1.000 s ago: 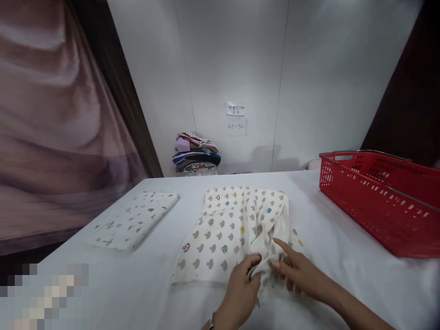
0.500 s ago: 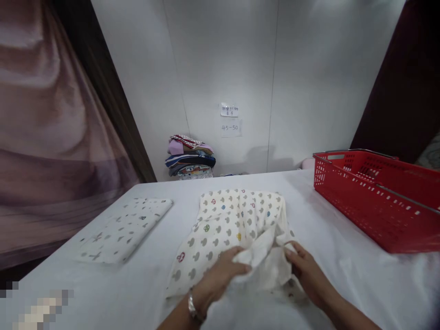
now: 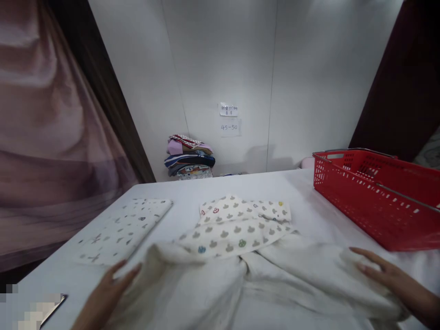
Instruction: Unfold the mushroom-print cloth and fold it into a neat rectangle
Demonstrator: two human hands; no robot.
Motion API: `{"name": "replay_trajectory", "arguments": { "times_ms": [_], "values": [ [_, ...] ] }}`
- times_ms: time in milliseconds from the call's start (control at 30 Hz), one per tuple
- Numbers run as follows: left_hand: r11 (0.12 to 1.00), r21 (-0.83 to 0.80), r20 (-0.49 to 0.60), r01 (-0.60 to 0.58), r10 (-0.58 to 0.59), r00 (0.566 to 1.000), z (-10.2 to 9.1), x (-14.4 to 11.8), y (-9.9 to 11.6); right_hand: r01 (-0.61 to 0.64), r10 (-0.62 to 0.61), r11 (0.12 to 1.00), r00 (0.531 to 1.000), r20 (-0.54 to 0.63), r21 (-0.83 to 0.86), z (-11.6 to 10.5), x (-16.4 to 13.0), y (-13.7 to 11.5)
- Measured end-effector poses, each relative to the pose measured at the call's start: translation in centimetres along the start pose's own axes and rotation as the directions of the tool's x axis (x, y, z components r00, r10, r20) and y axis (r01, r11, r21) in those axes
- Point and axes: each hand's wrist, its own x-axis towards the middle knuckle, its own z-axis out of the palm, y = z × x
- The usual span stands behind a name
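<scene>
A white cloth piece with a grey and coloured mushroom print (image 3: 237, 229) lies in front of me; its exact kind cannot be made out. Its plain off-white side (image 3: 199, 288) is spread wide toward me, with creases meeting near the middle. My left hand (image 3: 108, 293) is at the cloth's left edge, fingers apart and slightly blurred. Over on the right side, my right hand (image 3: 392, 277) rests against the cloth with thumb and fingers apart. To the left lies a folded white cloth with small dark prints (image 3: 127, 229).
A red plastic basket (image 3: 371, 201) with metal handles stands at the table's right. Behind the white table (image 3: 165, 188) is a stack of folded fabrics (image 3: 190, 158), below paper notes (image 3: 229, 123) on the wall. A pinkish curtain (image 3: 58, 137) hangs at left.
My hands have moved from close together over the cloth to far apart, left and right. The bunched near part is now spread out, plain side showing.
</scene>
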Motion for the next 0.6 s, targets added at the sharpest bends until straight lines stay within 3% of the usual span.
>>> {"name": "replay_trajectory", "arguments": {
  "times_ms": [67,167,300,433,467,533,600],
  "values": [
    [0.999,0.016,0.172,-0.030,0.027,0.985,3.0,-1.9,-0.3,-0.013,0.019,0.996,0.998,0.063,-0.092,2.6,-0.6,0.9],
    [0.983,0.177,0.309,-0.046,-0.011,0.951,6.1,-3.8,1.0,0.049,-0.013,0.957,0.992,0.125,-0.285,6.3,-1.1,0.2],
    [0.820,0.477,0.500,-0.318,0.045,0.865,8.6,-4.3,4.5,0.174,-0.052,0.824,0.971,0.234,-0.539,9.9,-1.2,-2.1],
    [0.670,0.540,0.579,-0.510,0.144,0.803,10.1,-4.0,8.0,0.302,-0.117,0.757,0.935,0.334,-0.580,11.6,-0.7,-4.4],
    [0.689,0.507,0.601,-0.518,0.148,0.785,10.1,-3.9,8.8,0.334,-0.142,0.783,0.918,0.371,-0.525,11.5,-0.7,-5.1],
    [0.832,0.316,0.682,-0.455,0.135,0.719,9.2,-3.9,10.2,0.337,-0.181,0.875,0.892,0.413,-0.346,10.9,-0.9,-6.5],
    [0.972,-0.003,0.737,-0.235,0.161,0.656,7.4,-4.1,10.9,0.229,-0.162,0.964,0.909,0.385,-0.136,9.6,-1.5,-7.6]
  ]
}}
